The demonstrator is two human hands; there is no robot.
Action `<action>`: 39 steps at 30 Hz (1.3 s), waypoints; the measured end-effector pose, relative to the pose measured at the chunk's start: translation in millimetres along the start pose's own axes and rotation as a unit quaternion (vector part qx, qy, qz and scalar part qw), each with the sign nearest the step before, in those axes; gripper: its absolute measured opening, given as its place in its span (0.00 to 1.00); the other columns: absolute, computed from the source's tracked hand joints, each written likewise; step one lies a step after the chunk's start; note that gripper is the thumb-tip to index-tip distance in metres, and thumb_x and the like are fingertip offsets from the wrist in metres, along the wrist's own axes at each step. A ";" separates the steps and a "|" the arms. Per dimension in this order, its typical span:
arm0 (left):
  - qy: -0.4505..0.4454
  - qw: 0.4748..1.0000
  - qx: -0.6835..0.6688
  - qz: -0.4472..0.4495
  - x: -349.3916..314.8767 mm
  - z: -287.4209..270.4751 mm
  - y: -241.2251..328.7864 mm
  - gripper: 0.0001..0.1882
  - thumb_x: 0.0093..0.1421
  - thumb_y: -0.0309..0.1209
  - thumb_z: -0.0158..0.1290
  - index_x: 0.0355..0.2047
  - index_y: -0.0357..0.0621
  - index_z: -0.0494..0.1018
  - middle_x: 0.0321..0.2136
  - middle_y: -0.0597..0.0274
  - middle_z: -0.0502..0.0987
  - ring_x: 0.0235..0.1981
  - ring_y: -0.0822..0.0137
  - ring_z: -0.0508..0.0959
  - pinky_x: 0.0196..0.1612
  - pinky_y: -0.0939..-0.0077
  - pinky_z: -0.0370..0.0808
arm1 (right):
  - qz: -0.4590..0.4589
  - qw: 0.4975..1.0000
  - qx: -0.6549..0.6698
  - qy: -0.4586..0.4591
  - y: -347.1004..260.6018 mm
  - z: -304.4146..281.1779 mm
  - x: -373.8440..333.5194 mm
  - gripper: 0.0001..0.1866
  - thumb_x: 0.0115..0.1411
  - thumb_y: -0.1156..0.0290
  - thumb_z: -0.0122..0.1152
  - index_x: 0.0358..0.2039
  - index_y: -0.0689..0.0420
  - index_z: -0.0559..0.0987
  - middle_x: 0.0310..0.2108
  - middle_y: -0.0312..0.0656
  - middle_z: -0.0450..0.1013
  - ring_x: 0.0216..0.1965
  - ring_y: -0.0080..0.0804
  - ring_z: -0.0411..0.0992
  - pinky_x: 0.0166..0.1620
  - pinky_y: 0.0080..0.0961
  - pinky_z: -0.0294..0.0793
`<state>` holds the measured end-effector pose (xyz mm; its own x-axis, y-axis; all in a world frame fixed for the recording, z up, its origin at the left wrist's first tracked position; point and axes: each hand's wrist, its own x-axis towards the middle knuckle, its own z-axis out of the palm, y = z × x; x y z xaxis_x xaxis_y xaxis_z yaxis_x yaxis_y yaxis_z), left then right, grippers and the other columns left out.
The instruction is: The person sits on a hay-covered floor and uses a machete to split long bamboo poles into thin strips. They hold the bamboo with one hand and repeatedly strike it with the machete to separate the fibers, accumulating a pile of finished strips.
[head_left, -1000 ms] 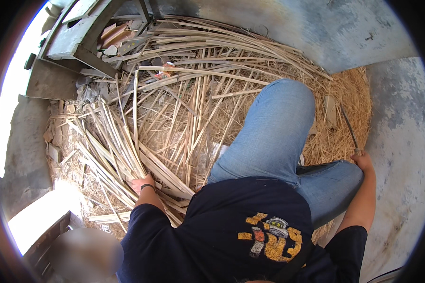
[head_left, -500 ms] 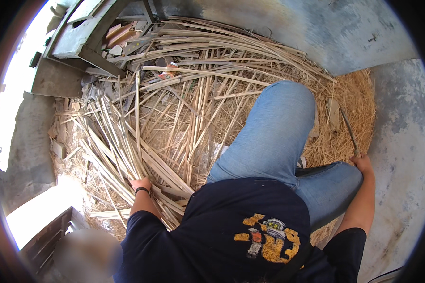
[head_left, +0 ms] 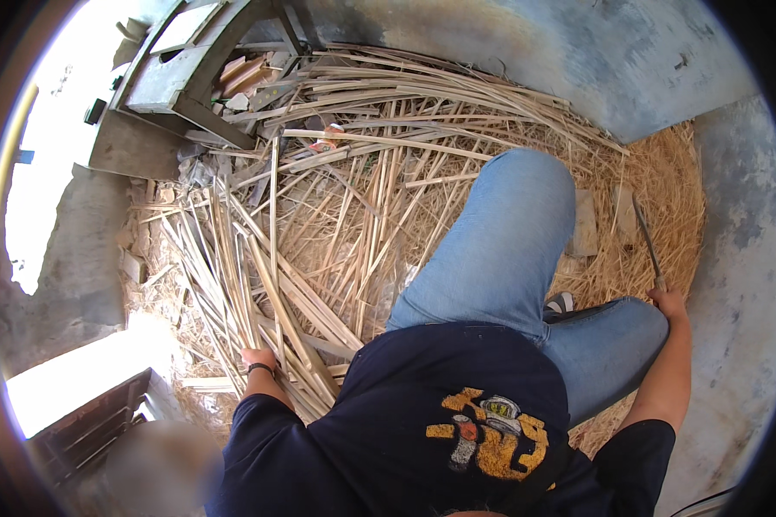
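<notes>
My left hand (head_left: 259,358), with a dark band at the wrist, is closed at the near end of a loose bundle of long, pale bamboo strips (head_left: 228,271). Its fingertips are partly hidden among the strips. Over by the right wall my right hand (head_left: 668,302) grips the handle of a long-bladed knife (head_left: 643,227). The dark, narrow blade points away from me over the straw and touches none of the strips.
More strips (head_left: 422,82) lie piled along the far wall, above straw (head_left: 668,198). A wooden frame (head_left: 168,82) stands far left, beside rubble (head_left: 243,76). Flat blocks (head_left: 584,224) lie beyond my bent knee. A grey wall (head_left: 737,224) rises close on my right.
The view has shifted a little to the left. My left hand has drawn slightly nearer to me along the bundle, and a few strips beside it have moved. The knife stays in my right hand.
</notes>
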<state>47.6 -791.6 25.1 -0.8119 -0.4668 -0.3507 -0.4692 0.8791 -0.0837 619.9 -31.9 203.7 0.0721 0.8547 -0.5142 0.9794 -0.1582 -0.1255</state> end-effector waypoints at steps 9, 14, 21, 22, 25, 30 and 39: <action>0.009 0.999 -0.042 0.024 -25.0 -8.2 -13.7 0.27 0.50 0.30 0.61 0.49 0.30 0.73 0.49 0.33 0.78 0.54 0.38 0.77 0.60 0.55 0.73 | -0.002 0.998 0.064 0.002 20.2 6.2 -2.5 0.16 0.52 0.63 0.74 0.33 0.59 0.78 0.25 0.39 0.75 0.26 0.31 0.72 0.34 0.32 0.70; 0.007 0.996 -0.052 0.076 -43.5 -11.2 -22.4 0.28 0.49 0.28 0.61 0.50 0.27 0.70 0.48 0.31 0.76 0.54 0.36 0.76 0.62 0.53 0.70 | 0.002 0.998 0.058 -0.009 22.2 7.3 -5.6 0.16 0.51 0.63 0.73 0.35 0.59 0.80 0.26 0.39 0.76 0.27 0.32 0.73 0.35 0.32 0.71; 0.023 0.987 -0.027 0.156 -83.2 -23.8 -35.9 0.25 0.51 0.29 0.61 0.46 0.28 0.68 0.47 0.31 0.75 0.52 0.35 0.75 0.59 0.50 0.71 | -0.008 0.998 0.066 -0.002 26.3 8.2 -13.1 0.16 0.50 0.65 0.73 0.36 0.61 0.81 0.24 0.39 0.75 0.26 0.32 0.73 0.34 0.33 0.70; 0.006 0.988 -0.022 0.151 -86.6 -26.5 -37.5 0.26 0.51 0.29 0.61 0.47 0.28 0.68 0.47 0.31 0.76 0.52 0.36 0.76 0.58 0.51 0.72 | -0.012 0.997 0.075 -0.002 25.4 7.6 -16.5 0.16 0.50 0.66 0.74 0.36 0.61 0.81 0.24 0.39 0.75 0.26 0.32 0.73 0.34 0.33 0.70; -0.044 0.989 0.014 0.141 -93.9 -38.5 -39.0 0.27 0.52 0.31 0.62 0.49 0.28 0.68 0.48 0.32 0.77 0.52 0.39 0.78 0.56 0.55 0.76 | -0.017 0.994 0.105 0.002 32.0 8.5 -21.3 0.17 0.50 0.66 0.74 0.36 0.62 0.81 0.24 0.40 0.75 0.26 0.32 0.73 0.34 0.33 0.70; -0.175 0.968 0.160 0.081 -47.6 -39.8 -49.1 0.26 0.51 0.35 0.64 0.46 0.28 0.77 0.45 0.35 0.81 0.49 0.47 0.83 0.51 0.60 0.80 | -0.017 0.995 0.099 -0.007 60.5 16.3 3.2 0.16 0.49 0.66 0.74 0.34 0.62 0.80 0.24 0.41 0.75 0.26 0.33 0.73 0.34 0.33 0.70; -0.044 0.993 0.053 0.100 -65.2 -40.7 -71.1 0.27 0.50 0.27 0.59 0.50 0.23 0.69 0.45 0.30 0.78 0.50 0.40 0.81 0.53 0.57 0.78 | -0.037 0.985 0.170 0.006 53.2 16.9 -10.4 0.17 0.50 0.66 0.73 0.35 0.61 0.79 0.25 0.41 0.75 0.26 0.33 0.72 0.32 0.35 0.69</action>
<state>119.8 -827.6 91.9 -0.8495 -0.2750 -0.4502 -0.2583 0.9609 -0.0996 668.1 -57.6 188.0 0.0068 0.8758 -0.4825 0.8628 -0.2491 -0.4399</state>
